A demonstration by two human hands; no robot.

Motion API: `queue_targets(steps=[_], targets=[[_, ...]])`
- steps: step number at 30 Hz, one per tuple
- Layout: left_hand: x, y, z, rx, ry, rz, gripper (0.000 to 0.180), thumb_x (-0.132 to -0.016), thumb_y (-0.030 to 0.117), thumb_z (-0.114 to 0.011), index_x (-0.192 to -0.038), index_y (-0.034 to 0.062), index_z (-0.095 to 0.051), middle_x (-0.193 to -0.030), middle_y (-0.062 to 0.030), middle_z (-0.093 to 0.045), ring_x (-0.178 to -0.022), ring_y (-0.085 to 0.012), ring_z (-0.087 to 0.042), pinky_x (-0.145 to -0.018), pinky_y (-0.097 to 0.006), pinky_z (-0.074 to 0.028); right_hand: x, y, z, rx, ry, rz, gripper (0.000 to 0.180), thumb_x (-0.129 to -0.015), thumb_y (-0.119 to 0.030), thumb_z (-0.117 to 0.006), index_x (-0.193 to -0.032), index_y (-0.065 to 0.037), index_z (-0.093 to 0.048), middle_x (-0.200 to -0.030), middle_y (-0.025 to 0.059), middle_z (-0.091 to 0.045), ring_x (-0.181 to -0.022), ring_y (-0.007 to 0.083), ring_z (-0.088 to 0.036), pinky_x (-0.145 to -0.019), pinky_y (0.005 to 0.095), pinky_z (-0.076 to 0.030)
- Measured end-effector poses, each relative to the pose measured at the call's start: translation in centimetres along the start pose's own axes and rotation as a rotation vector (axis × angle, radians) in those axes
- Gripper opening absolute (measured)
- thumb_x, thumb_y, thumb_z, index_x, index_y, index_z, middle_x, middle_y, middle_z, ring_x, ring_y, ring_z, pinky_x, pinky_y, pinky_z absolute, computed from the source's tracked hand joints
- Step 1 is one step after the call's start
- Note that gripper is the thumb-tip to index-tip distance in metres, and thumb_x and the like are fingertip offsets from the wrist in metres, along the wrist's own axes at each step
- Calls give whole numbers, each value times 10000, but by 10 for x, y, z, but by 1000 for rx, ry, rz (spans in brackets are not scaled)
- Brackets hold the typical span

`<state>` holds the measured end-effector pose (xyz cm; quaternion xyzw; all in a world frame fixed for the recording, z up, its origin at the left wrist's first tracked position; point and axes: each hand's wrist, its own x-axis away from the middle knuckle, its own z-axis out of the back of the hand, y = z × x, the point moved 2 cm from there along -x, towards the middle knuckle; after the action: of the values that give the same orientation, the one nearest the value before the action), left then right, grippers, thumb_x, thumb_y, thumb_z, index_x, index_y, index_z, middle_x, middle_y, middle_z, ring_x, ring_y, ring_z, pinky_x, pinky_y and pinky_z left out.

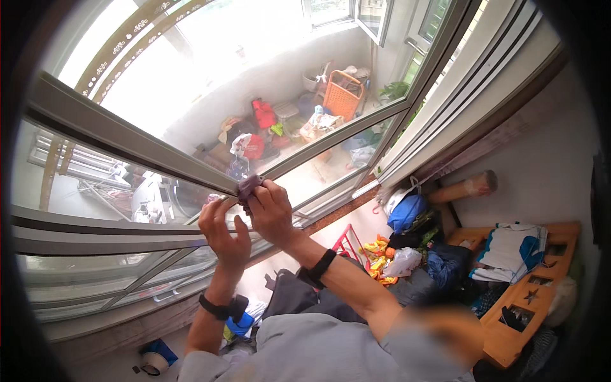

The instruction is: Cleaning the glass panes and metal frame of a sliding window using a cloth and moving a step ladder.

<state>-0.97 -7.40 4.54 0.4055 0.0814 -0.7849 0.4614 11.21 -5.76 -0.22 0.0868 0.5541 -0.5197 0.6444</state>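
My right hand (272,215) presses a crumpled dark purple-brown cloth (249,187) against the upright edge of a sliding glass door's frame (207,181). Its fingers are bent over the cloth. Just left of it and lower, my left hand (224,232) has its fingers curled at the same frame, the thumb standing a little apart; the fingertips are partly hidden. Dark bands circle both wrists. Glass panes (127,172) with grey-brown frames spread to the left and above the hands.
Past the glass, an orange woven chair (344,95), a red bag (263,114) and other clutter stand by a low wall. Right of me are a red metal rack (347,245), bags and clothes, a wooden bench (554,280) and a rolled tube (464,186). A bin (157,358) lies lower left.
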Motion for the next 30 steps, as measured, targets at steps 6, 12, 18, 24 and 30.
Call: queue_targets(steps=[6,12,18,24,30], targets=[[15,-15,-18,-156,-122,124,403,-867,43,-569,-1267,6,-596,-1251,-181,-574,-1186,-381,-531,-1044,-493,-393,-19,54,25,37,-55,131,123,-752,-160,-685,-861,-103,-692,-1016,62,-631,-1021,272,-601,-839,411,-471],[12,-6,-26,-202,-84,38,411,-812,-9,-578,-1217,4,-646,-1168,-146,-600,-1135,-351,-555,-1005,-476,-417,-38,141,83,329,18,-121,204,-775,-146,-691,-966,-76,-683,-1047,123,-632,-1018,342,-588,-872,463,-458],[1,7,-48,-154,-30,12,436,-759,-39,-605,-1189,9,-657,-1112,-127,-600,-1092,-329,-575,-964,-468,-444,-34,139,71,304,165,-315,396,-844,-85,-627,-1218,43,-599,-1277,292,-527,-1226,468,-481,-1065,526,-381],[-7,19,-68,-88,-49,-17,427,-799,-53,-569,-1215,-2,-648,-1163,-152,-603,-1122,-355,-562,-997,-477,-426,0,56,21,16,-25,-172,421,-839,-92,-635,-1234,49,-597,-1250,265,-517,-1239,480,-474,-1050,520,-411],[-14,25,-78,-73,-50,-86,474,-758,81,-641,-1230,35,-621,-1147,-114,-583,-1088,-321,-555,-951,-474,-437,-55,40,39,-240,154,-325,345,-844,-49,-629,-1182,21,-624,-1139,221,-579,-1072,419,-541,-935,497,-446]])
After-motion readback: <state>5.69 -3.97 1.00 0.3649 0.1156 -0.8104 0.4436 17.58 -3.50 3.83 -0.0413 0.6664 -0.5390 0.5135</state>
